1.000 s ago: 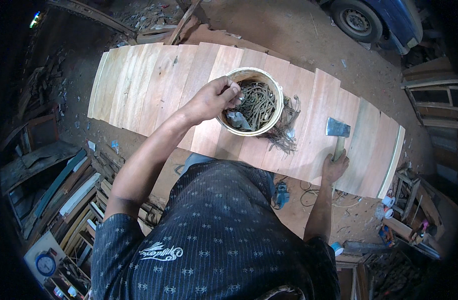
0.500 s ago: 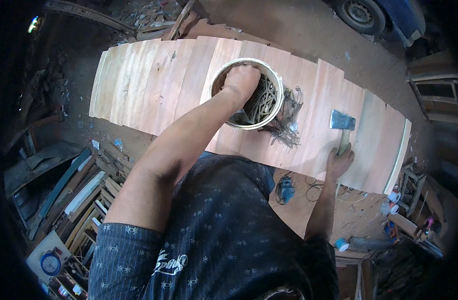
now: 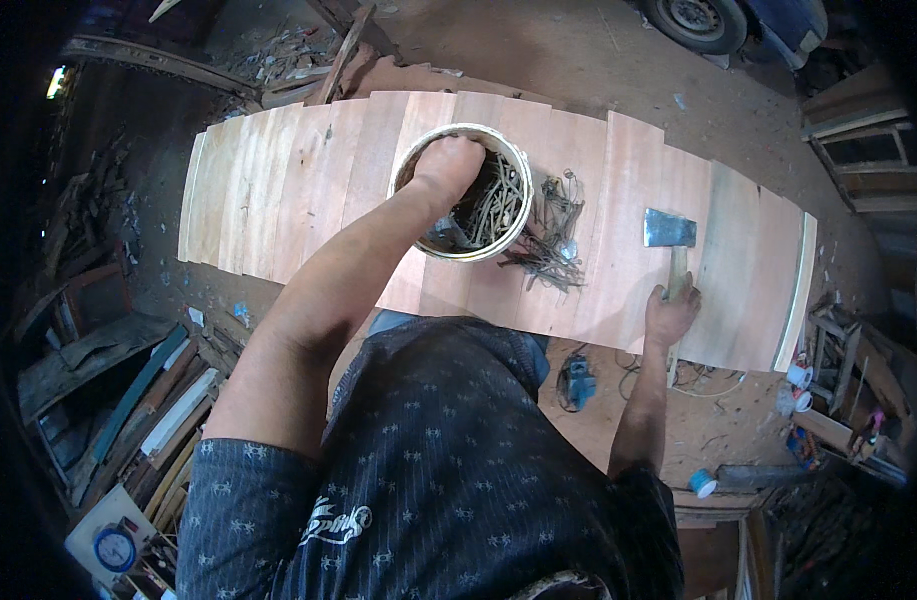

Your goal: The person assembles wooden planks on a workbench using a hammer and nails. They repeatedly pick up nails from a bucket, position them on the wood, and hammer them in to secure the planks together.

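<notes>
My left hand [image 3: 448, 163] reaches down into a round, pale-rimmed bucket [image 3: 527, 205]. Its knuckles look curled, but the bucket and the hand itself hide the fingertips and whatever they hold. Inside lie many thin, greyish, nail-like pieces [image 3: 496, 205]. A tangled heap of similar pieces and bent wire [image 3: 550, 245] spreads on the planks right of the bucket. At the right, my right hand [image 3: 671, 315] is closed round the wooden handle of a hatchet [image 3: 669, 230]. The hatchet's broad metal head points away from me, over the boards.
Pale wooden planks [image 3: 308, 175], side by side with uneven ends, form a wide surface before me. Below its near edge, a blue power tool [image 3: 578, 382] lies on the dirt floor. Timber [image 3: 178, 425] is stacked at lower left; a vehicle wheel [image 3: 696, 18] shows at the top.
The view has shifted, so the bucket, planks and hatchet appear farther left. My left hand stays inside the bucket; my right hand keeps its hold on the hatchet.
</notes>
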